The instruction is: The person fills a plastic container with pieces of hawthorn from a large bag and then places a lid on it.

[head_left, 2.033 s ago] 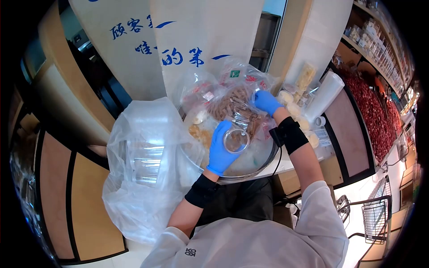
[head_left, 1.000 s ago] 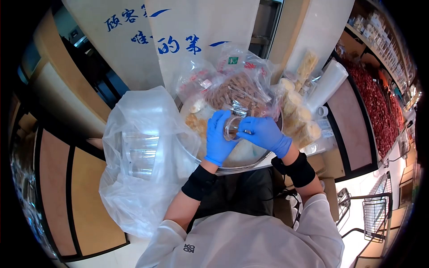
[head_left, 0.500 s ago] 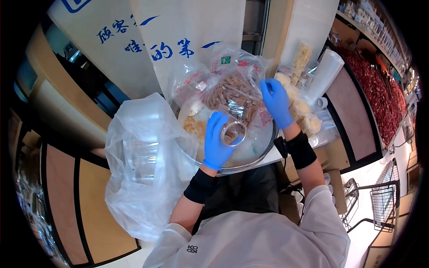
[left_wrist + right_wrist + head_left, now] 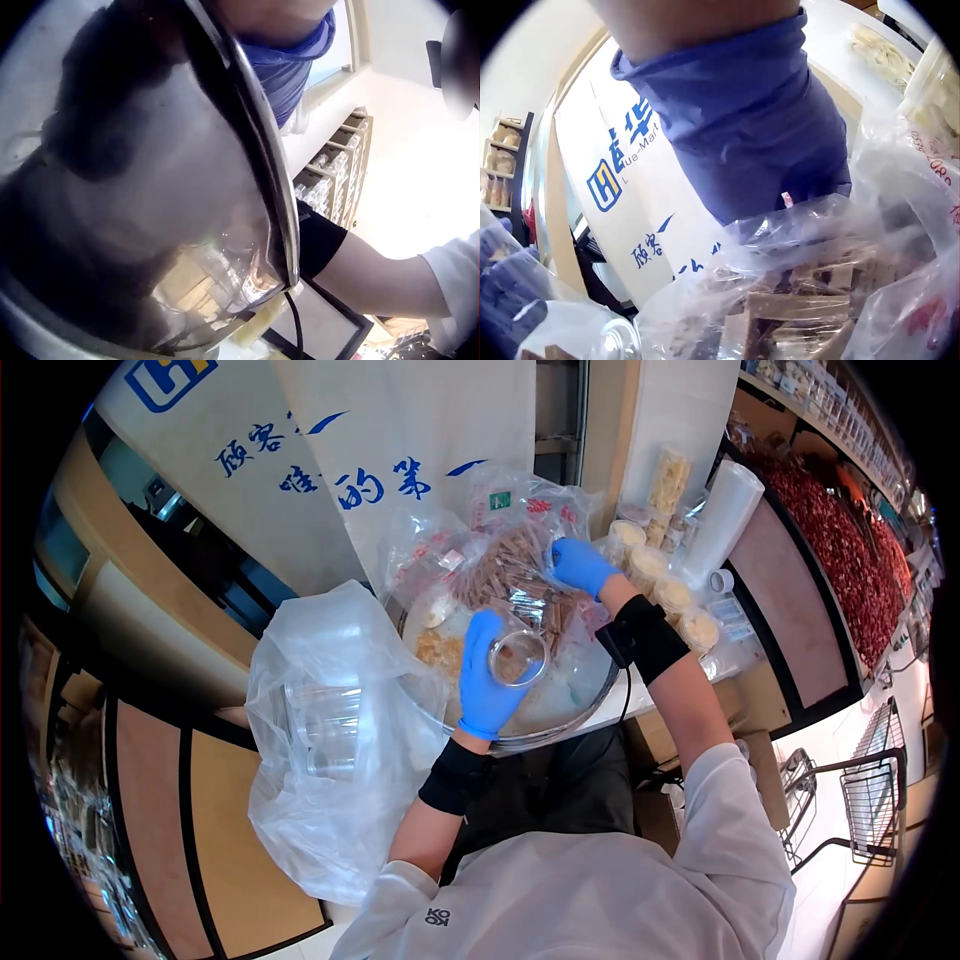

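Observation:
In the head view my left hand, in a blue glove, grips a clear round jar by its side, its mouth facing up. Brown shows through the jar. My right hand, gloved too, reaches into an opened clear plastic bag with red print. A heap of brown flat sticks lies in that bag. The right wrist view shows the glove's lower end at the bag's film, close over the brown sticks; its fingertips are hidden there, so I cannot tell what they hold.
Bag and jar are over a large round tray with a metal rim; yellowish crumbs lie in it. Left stands a big translucent bag of stacked clear jars. Filled jars and a plastic roll line the right.
My right hand came to the jar's mouth about a second ago, then went back up and right, and now dips left to the brown sticks. The left hand keeps the jar nearly in place.

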Action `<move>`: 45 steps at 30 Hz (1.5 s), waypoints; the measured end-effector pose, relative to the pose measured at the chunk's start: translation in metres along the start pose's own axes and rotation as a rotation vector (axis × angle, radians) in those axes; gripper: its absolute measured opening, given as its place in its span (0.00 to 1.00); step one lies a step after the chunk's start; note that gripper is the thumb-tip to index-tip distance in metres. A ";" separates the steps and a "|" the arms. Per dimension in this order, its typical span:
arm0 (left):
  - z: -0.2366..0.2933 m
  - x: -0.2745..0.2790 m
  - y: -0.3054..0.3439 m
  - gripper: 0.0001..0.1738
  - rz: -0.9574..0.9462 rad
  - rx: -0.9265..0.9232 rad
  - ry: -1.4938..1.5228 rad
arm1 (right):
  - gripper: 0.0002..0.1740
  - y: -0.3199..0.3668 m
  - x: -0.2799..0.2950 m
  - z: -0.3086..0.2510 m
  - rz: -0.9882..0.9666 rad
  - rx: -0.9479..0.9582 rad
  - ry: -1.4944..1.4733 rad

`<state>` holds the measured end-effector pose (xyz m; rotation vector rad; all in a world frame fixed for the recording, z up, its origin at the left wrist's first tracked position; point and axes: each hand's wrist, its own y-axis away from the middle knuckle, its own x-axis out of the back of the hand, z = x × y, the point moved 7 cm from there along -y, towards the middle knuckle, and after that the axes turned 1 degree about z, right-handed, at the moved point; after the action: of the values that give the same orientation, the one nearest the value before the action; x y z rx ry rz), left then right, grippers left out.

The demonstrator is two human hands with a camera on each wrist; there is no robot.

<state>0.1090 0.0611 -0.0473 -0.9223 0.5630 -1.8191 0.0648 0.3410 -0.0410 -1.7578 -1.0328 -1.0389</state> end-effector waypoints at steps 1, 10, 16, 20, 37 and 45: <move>0.002 0.001 0.000 0.48 0.010 -0.037 0.004 | 0.14 -0.001 -0.002 0.002 0.002 -0.002 -0.017; 0.003 0.003 0.004 0.52 0.017 -0.029 0.088 | 0.16 -0.002 -0.007 0.011 -0.012 -0.093 -0.086; 0.014 0.014 0.005 0.52 0.162 -0.223 0.080 | 0.19 0.010 0.001 0.004 0.025 -0.087 -0.167; 0.003 0.009 0.007 0.52 0.103 -0.071 0.148 | 0.26 0.013 0.000 -0.005 -0.068 -0.098 -0.120; 0.014 0.021 0.017 0.52 0.206 -0.216 0.069 | 0.14 0.042 0.038 0.004 0.422 -0.116 -0.756; 0.024 0.024 0.008 0.52 0.270 -0.285 -0.005 | 0.17 0.117 0.112 -0.066 0.548 0.001 -1.064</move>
<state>0.1267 0.0362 -0.0305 -0.9859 0.9155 -1.5179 0.1917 0.2687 0.0544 -2.4333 -1.0016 0.3168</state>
